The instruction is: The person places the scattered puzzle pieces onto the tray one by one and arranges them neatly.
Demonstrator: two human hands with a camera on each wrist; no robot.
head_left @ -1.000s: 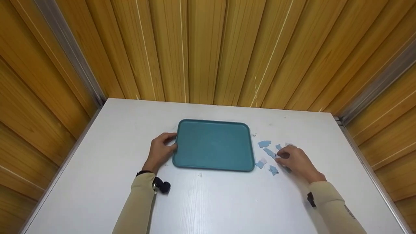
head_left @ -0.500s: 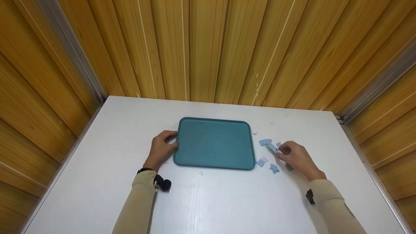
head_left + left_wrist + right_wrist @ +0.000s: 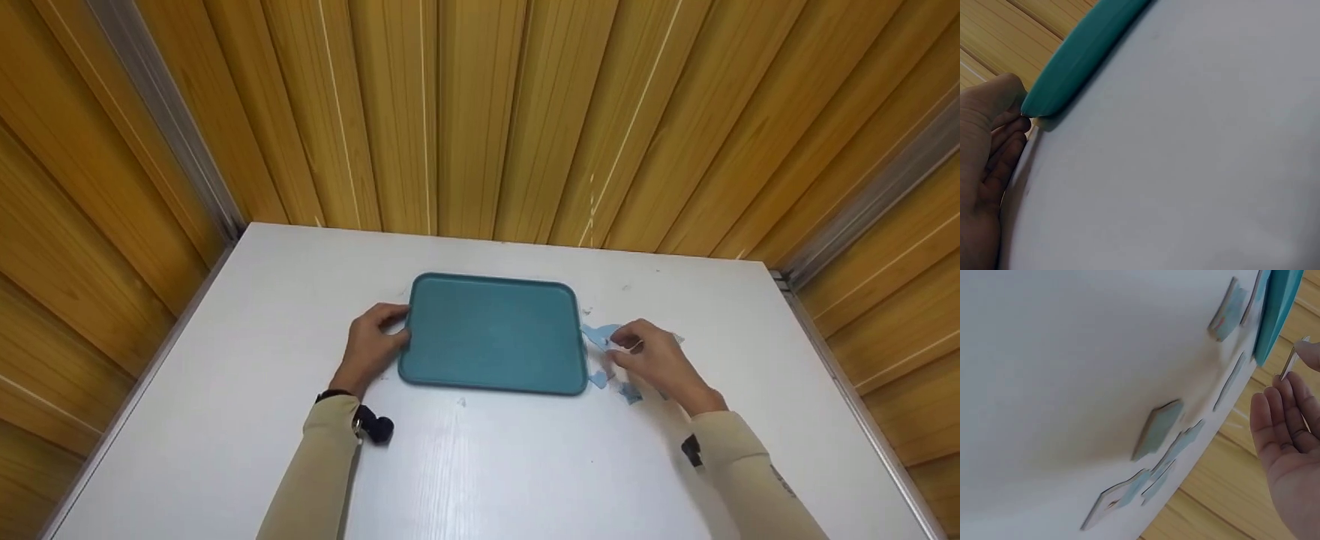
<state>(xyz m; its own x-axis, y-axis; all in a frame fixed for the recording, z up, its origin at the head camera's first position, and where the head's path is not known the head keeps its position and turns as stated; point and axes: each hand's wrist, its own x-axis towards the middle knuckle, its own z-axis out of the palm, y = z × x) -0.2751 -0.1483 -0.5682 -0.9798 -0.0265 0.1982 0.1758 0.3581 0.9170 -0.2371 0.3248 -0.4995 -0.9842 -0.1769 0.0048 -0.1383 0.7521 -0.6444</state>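
The teal tray (image 3: 495,334) lies flat and bare on the white table. My left hand (image 3: 371,337) grips its left edge between thumb and fingers; in the left wrist view the thumb meets the tray corner (image 3: 1055,90). Just past the tray's right edge, my right hand (image 3: 652,360) pinches a thin, light-blue puzzle piece (image 3: 1289,364) between thumb and fingertips. That piece is raised above the table, with its far end reaching the tray rim in the head view. Other blue pieces (image 3: 630,394) lie below and around the right hand, partly hidden by it.
Several irregular puzzle pieces (image 3: 1157,430), some part white, are scattered on the table (image 3: 480,465) to the right of the tray. Wood-patterned panels (image 3: 480,120) stand behind the table and on both sides.
My right hand has lifted the pinched puzzle piece and carried it left to the tray's right rim. The left hand stays on the tray edge, and the tray has not moved.
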